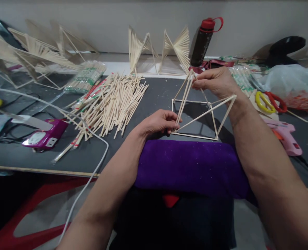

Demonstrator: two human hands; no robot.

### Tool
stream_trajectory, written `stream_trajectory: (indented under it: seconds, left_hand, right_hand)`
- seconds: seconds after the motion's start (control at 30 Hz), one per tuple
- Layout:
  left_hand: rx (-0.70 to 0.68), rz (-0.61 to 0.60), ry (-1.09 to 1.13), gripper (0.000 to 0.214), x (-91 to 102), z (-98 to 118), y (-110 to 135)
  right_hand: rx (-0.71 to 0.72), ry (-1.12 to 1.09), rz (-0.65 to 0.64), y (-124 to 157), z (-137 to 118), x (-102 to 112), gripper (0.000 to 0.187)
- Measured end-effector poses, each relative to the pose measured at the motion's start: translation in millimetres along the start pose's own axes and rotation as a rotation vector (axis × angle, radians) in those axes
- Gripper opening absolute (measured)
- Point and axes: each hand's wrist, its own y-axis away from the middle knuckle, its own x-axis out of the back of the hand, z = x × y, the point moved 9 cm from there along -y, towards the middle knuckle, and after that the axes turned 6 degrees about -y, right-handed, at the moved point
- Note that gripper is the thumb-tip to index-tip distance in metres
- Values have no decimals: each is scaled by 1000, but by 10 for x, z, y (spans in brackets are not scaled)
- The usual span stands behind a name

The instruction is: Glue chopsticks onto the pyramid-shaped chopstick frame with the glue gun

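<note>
A small frame of thin wooden sticks (195, 137) stands on the dark tabletop in front of me, with a square base and slanting sticks that meet at raised corners. My left hand (162, 122) pinches the sticks at the near left base corner. Up at the top left corner, my right hand (213, 82) has its thumb and fingers closed on the stick ends. Several sticks lie close together between the two hands. A purple cloth pad (190, 168) lies along the table edge below the frame. To the left is a heap of loose wooden sticks (114, 104).
Finished-looking fanned stick structures (136, 50) stand along the wall, with more at the left. A dark bottle with a red lid (202, 41) is behind. At right are scissors (265, 102), a pink glue gun (286, 135) and a plastic bag (291, 83). A white cable (101, 139) crosses the left, near a purple power socket (46, 135).
</note>
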Motion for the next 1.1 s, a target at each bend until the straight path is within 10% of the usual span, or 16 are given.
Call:
stream_trajectory:
  seconds: [0.47, 0.7, 0.87, 1.0, 1.1]
  left_hand:
    - [-51, -3, 47, 20, 27, 43, -7]
    - [-105, 347, 127, 11, 389, 101, 77]
    - [-140, 439, 65, 8, 388, 100, 54]
    - [-216, 480, -134, 19, 337, 125, 10]
    - [-247, 515, -247, 30, 323, 155, 9]
  right_hand:
    - [18, -145, 317, 190, -182, 592, 11]
    - [274, -189, 579, 587, -667, 949, 7]
    - [457, -185, 432, 974, -1238, 238, 11]
    - [387, 92, -121, 1186, -1281, -949, 8]
    - [645, 340, -428, 1541, -1217, -1641, 14]
